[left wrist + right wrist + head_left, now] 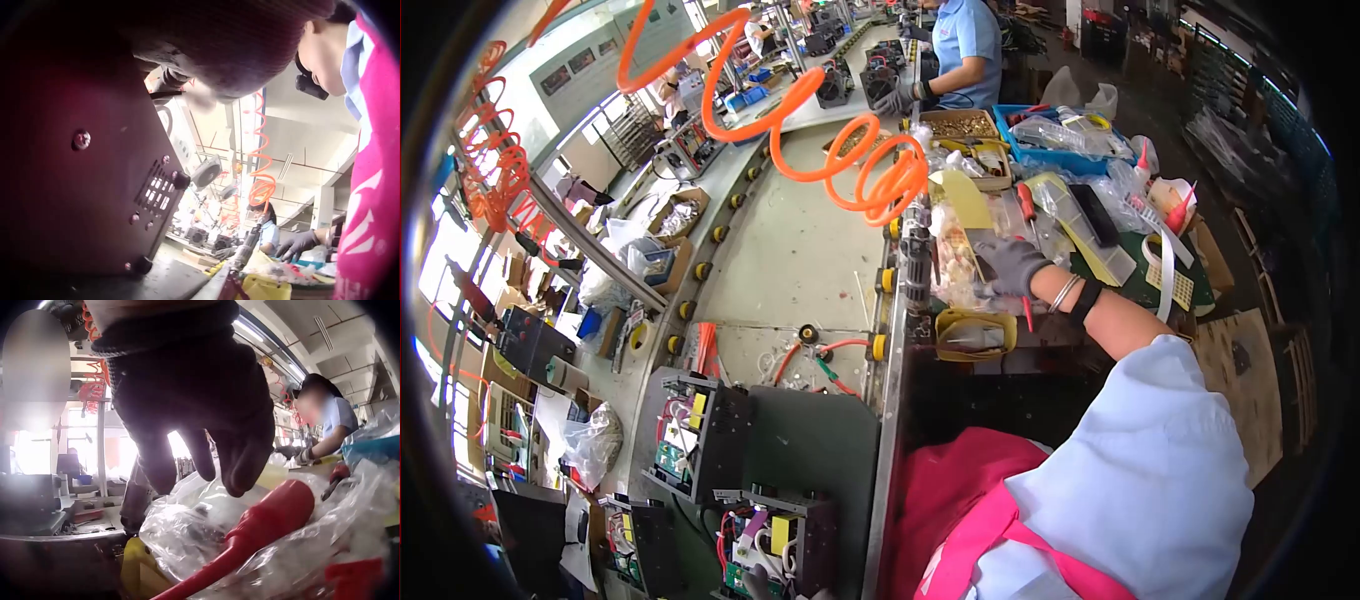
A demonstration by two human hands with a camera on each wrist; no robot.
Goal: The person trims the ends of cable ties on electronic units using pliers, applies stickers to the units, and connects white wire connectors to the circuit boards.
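My right hand, in a dark glove, is over a heap of small bags and parts. Its fingers point downward, apart, with nothing between them in the right wrist view. Just below lie a clear plastic bag and a red tool with a thick handle and a long thin shaft. My gloved left hand is at the bottom edge of the head view, by a black-cased electronic unit with wires and yellow parts. A dark panel with screws and slots stands beside it; its fingers are mostly hidden.
A second electronic unit stands farther up the line. An orange coiled hose hangs over the bench. At right are a yellow bin, a red-handled screwdriver and a blue tray. Another person works beyond.
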